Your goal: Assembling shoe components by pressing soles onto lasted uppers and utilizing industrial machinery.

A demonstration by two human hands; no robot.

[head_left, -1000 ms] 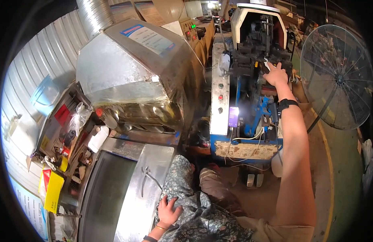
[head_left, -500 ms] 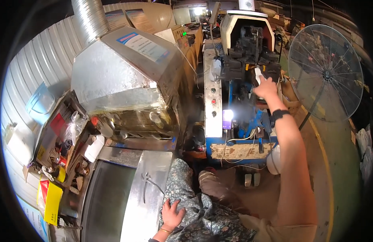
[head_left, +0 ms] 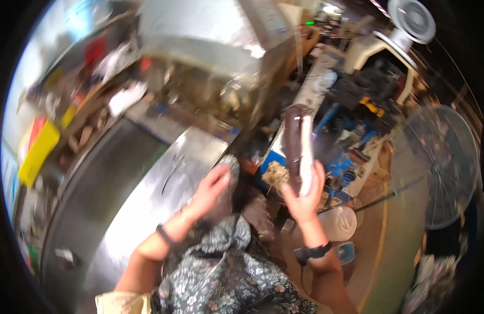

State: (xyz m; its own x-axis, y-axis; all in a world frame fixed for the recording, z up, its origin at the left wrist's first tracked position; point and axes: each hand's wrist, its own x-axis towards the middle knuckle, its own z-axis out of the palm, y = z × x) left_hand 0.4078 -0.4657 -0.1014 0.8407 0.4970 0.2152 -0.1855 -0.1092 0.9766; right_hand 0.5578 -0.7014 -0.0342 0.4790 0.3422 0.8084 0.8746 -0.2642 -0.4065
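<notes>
In my right hand [head_left: 306, 191] is a glossy dark brown shoe [head_left: 293, 141] with a white bottom face [head_left: 307, 152], gripped by its lower end. It stands roughly upright in front of the machine, its white side toward the right. My left hand [head_left: 211, 184] is empty, with its fingers stretched out and the thumb apart. It hovers over my lap, beside the shiny metal plate [head_left: 147, 204]. A thin dark curved piece [head_left: 171, 177] lies on that plate. Motion blurs the shoe's details.
The blue and black machine [head_left: 367, 89] stands ahead on the right. A large fan [head_left: 436, 167] is at the far right, with a white bucket [head_left: 339, 224] below the machine. To my left runs a dark conveyor belt [head_left: 90, 193] leading to a metal hood [head_left: 200, 31].
My right hand has drawn back from the machine and now holds the shoe nearer to me. My left hand has lifted off my lap and moved forward. The whole view has turned and tilted.
</notes>
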